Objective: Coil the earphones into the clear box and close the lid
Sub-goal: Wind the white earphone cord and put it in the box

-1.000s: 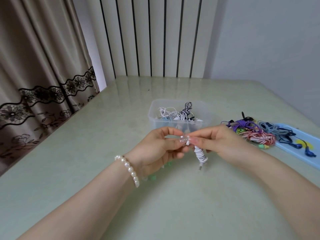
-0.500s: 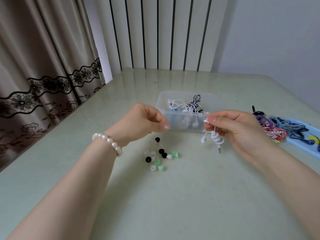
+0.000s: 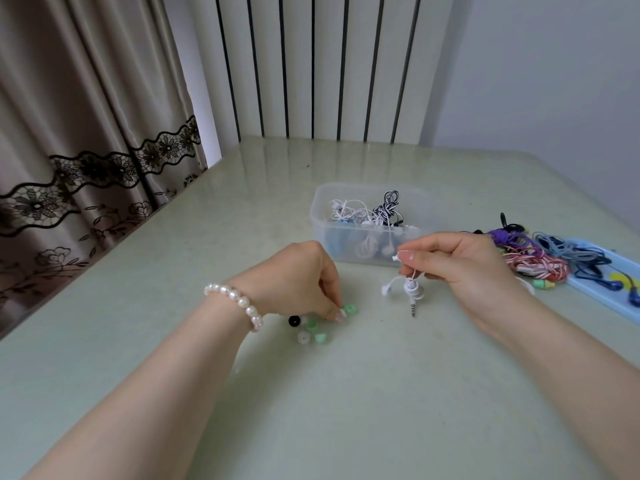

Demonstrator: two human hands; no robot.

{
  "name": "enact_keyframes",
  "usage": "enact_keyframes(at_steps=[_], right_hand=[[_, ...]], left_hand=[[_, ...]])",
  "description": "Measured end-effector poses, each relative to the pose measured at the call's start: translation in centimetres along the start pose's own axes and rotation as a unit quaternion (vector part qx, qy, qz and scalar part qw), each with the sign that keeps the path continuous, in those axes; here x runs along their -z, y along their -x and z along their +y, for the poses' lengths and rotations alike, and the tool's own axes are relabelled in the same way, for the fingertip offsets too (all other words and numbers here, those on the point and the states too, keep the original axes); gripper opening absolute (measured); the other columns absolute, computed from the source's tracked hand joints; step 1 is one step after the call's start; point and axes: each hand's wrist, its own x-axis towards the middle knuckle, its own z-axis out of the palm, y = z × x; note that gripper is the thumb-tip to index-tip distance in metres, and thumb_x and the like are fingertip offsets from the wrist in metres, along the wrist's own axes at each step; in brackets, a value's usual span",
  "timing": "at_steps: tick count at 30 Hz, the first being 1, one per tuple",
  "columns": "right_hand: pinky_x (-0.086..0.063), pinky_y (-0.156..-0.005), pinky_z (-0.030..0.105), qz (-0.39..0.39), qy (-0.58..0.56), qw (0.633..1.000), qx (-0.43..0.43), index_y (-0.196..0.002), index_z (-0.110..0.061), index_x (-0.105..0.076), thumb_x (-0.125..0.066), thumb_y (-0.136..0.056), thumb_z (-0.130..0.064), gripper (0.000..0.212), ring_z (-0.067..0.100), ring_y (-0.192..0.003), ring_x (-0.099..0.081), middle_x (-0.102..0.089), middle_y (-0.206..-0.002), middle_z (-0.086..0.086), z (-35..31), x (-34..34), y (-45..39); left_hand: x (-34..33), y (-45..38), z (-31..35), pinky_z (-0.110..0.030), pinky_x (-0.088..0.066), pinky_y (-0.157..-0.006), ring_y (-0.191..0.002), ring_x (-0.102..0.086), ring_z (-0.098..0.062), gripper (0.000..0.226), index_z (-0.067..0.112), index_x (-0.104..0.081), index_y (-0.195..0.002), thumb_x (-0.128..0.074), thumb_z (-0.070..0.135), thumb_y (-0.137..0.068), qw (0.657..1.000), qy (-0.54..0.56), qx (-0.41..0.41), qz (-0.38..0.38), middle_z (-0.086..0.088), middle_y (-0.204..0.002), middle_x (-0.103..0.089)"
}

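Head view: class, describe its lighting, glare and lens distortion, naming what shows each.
Head view: soft, even light, faint shadows under both arms; the glossy table mirrors the striped wall panel near its far edge; wide-angle lens fans the panel's stripes and leans the curtain; the far earphone pile is slightly soft.

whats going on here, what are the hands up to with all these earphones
A person is packing earphones into a clear box, which is open and already holds several sets. The right hand pinches a coiled white earphone just above the table, its plug hanging down. The left hand reaches down to the loose ear tips near the box, fingertips at a green one. More coloured earphones lie to the right.
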Motion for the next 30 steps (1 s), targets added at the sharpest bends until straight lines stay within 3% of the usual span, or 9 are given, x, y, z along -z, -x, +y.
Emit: enact_keyframes(at_steps=[5, 11, 14, 17, 20, 24, 27, 30], right_hand=[[-0.043, -0.053, 0.008, -0.007, 0.001, 1.000, -0.005, -0.077, -0.004, -0.069, -0.066, -0.074, 0.003, 0.008, 0.006, -0.053, -0.061, -0.067, -0.055, 0.001, -0.1, -0.1, 0.1], [-0.040, -0.050, 0.005, -0.003, -0.003, 1.000, -0.011, -0.081, -0.002, -0.069, -0.064, -0.077, 0.002, 0.008, 0.002, -0.049, -0.060, -0.067, -0.053, -0.001, -0.2, -0.1, 0.2], [-0.040, -0.050, 0.006, -0.001, -0.012, 1.000, -0.012, -0.084, 0.000, -0.068, -0.064, -0.076, 0.003, 0.009, 0.003, -0.050, -0.061, -0.067, -0.053, -0.001, -0.1, -0.2, 0.1], [-0.041, -0.050, 0.007, 0.007, -0.018, 1.000, -0.013, -0.084, 0.000, -0.068, -0.066, -0.075, 0.002, 0.009, 0.006, -0.051, -0.062, -0.069, -0.056, 0.001, -0.1, -0.2, 0.1], [-0.041, -0.050, 0.007, 0.010, -0.022, 1.000, -0.005, -0.084, 0.001, -0.068, -0.066, -0.075, 0.003, 0.009, 0.008, -0.051, -0.061, -0.070, -0.057, 0.001, 0.0, -0.2, 0.1], [-0.042, -0.052, 0.009, 0.008, -0.019, 0.999, 0.034, -0.077, -0.006, -0.068, -0.064, -0.077, 0.002, 0.009, 0.002, -0.047, -0.055, -0.067, -0.054, -0.002, -0.1, -0.2, 0.1], [-0.044, -0.053, 0.010, 0.001, -0.012, 0.998, 0.061, -0.075, -0.010, -0.068, -0.063, -0.077, 0.003, 0.014, -0.001, -0.048, -0.056, -0.066, -0.051, -0.004, -0.3, -0.2, 0.1], [-0.042, -0.053, 0.009, -0.012, -0.003, 0.997, 0.076, -0.077, -0.009, -0.069, -0.064, -0.076, 0.005, 0.015, 0.000, -0.049, -0.057, -0.065, -0.051, -0.004, -0.2, -0.3, 0.2]], left_hand=[[0.8, 0.2, 0.3, -0.012, -0.036, -0.045, -0.042, -0.048, -0.003, 0.011, 0.017, -0.069, -0.064, -0.080, 0.020, -0.067, 0.998, 0.066, 0.004, 0.017, 0.015, -0.042, -0.056], [1.2, 0.0, 0.1, -0.021, -0.046, -0.060, -0.056, -0.056, -0.010, 0.016, 0.011, -0.067, -0.063, -0.082, 0.010, -0.063, 0.985, 0.159, 0.019, 0.067, -0.004, -0.061, -0.066], [0.4, -0.3, 0.5, -0.020, -0.047, -0.055, -0.054, -0.055, -0.011, 0.021, 0.011, -0.060, -0.069, -0.079, 0.001, -0.065, 0.961, 0.262, 0.024, 0.087, -0.003, -0.059, -0.064], [-0.8, -0.6, 1.5, -0.017, -0.048, -0.050, -0.049, -0.057, -0.008, 0.015, 0.008, -0.062, -0.074, -0.069, -0.005, -0.073, 0.900, 0.425, 0.036, 0.089, -0.003, -0.059, -0.064], [-1.8, -0.8, 2.3, -0.017, -0.052, -0.052, -0.051, -0.062, -0.009, 0.011, 0.001, -0.064, -0.074, -0.061, -0.009, -0.077, 0.798, 0.596, 0.071, 0.056, -0.008, -0.064, -0.066], [-2.1, -1.1, 2.4, -0.019, -0.056, -0.054, -0.057, -0.067, -0.011, 0.010, -0.004, -0.063, -0.080, -0.055, -0.009, -0.080, 0.707, 0.699, 0.110, 0.016, -0.011, -0.069, -0.069], [-2.0, -1.1, 2.6, -0.021, -0.057, -0.058, -0.058, -0.068, -0.013, 0.011, -0.006, -0.063, -0.081, -0.052, -0.008, -0.080, 0.670, 0.733, 0.116, 0.012, -0.012, -0.069, -0.069], [-2.3, -1.1, 2.8, -0.021, -0.057, -0.059, -0.059, -0.068, -0.013, 0.012, -0.008, -0.062, -0.084, -0.051, -0.008, -0.081, 0.669, 0.734, 0.114, 0.013, -0.012, -0.069, -0.069]])
